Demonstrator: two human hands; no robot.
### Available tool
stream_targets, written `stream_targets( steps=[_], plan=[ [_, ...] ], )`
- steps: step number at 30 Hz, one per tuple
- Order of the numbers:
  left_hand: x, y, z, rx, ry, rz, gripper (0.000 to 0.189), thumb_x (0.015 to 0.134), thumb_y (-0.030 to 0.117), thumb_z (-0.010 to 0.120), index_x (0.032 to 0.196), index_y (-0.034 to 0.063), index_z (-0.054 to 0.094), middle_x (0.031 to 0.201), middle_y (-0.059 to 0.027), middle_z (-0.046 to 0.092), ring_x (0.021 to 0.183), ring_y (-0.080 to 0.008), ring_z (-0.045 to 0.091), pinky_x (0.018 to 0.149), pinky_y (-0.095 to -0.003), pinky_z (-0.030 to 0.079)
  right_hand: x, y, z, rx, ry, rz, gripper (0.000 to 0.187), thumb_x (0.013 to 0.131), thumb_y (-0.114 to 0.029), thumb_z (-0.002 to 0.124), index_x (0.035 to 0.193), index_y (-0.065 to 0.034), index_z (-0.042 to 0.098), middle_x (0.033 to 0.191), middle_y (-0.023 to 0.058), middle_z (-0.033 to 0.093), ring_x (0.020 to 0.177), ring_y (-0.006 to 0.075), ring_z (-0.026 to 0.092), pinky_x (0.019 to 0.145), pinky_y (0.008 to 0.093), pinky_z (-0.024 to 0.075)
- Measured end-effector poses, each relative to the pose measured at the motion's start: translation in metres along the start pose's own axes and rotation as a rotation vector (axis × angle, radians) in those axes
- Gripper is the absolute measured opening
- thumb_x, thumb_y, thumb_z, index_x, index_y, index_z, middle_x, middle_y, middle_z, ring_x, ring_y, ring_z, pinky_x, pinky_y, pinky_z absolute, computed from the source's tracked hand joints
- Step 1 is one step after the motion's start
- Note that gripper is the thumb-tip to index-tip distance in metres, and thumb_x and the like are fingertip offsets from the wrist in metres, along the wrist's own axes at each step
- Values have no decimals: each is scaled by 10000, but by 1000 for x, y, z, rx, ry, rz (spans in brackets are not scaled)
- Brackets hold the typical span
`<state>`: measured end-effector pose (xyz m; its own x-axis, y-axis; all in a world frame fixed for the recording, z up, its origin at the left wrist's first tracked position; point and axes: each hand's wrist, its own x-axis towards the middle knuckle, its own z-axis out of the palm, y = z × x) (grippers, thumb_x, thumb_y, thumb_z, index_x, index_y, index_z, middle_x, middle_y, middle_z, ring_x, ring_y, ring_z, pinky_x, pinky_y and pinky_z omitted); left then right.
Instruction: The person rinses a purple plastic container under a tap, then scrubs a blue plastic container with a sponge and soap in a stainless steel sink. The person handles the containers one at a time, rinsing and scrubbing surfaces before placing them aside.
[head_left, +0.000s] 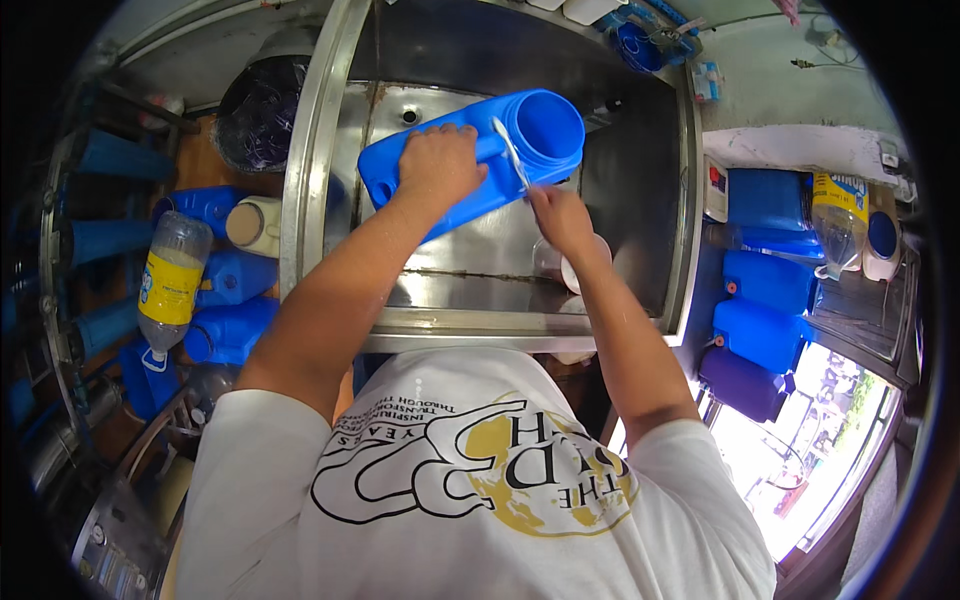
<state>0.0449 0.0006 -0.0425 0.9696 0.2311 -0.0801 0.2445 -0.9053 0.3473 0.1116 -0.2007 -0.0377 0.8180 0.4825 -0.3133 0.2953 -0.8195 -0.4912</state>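
Observation:
Over a stainless steel sink (313, 172) a blue plastic jerrycan (465, 202) lies tilted, its wide open mouth towards the upper right. My left hand (442, 161) grips the jerrycan by its moulded handle. In my right hand (559, 214) is the end of a thin white brush-like tool (513, 156), which lies against the jerrycan's shoulder just below the threaded neck. Its exact kind cannot be told. Beneath my right wrist, a whitish round container (576, 266) stands in the sink, partly hidden by the forearm.
Blue jerrycans (232, 330) and a large clear bottle with a yellow label (171, 281) stand left of the sink. More blue jerrycans (761, 334) are stacked at the right. A drain hole (409, 117) shows in the sink floor. The raised metal rim surrounds the basin.

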Motion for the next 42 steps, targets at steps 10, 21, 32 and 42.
stream_targets(
  steps=[10,21,32,42],
  plan=[
    [6,-3,-1,-9,37,-3,444,807,417,720,1084,72,673,1053,-150,691,1009,-319,668,874,-454,533,3,13,-6,-159,125,-124,375,966,-390,515,938,-62,695,879,230,688,842,442,651,756,537,501],
    [12,11,-17,43,-53,-156,498,792,456,729,1112,81,662,1105,-158,695,1014,-346,674,874,-458,533,-37,127,19,475,0,83,318,976,-292,515,984,-42,712,695,128,654,642,257,636,620,386,483],
    [19,29,-14,123,-59,-262,559,778,467,743,1177,86,648,1105,-166,700,1015,-359,675,877,-467,531,69,76,-4,1176,-69,283,355,1014,-290,480,993,-6,693,663,51,596,592,143,557,574,304,444],
    [17,35,-13,130,-5,-255,524,779,443,753,1118,54,658,1089,-176,698,1002,-361,675,867,-467,535,69,72,-15,1118,-80,289,280,980,-251,483,968,-38,664,601,21,543,538,130,487,543,300,389]
  ],
)
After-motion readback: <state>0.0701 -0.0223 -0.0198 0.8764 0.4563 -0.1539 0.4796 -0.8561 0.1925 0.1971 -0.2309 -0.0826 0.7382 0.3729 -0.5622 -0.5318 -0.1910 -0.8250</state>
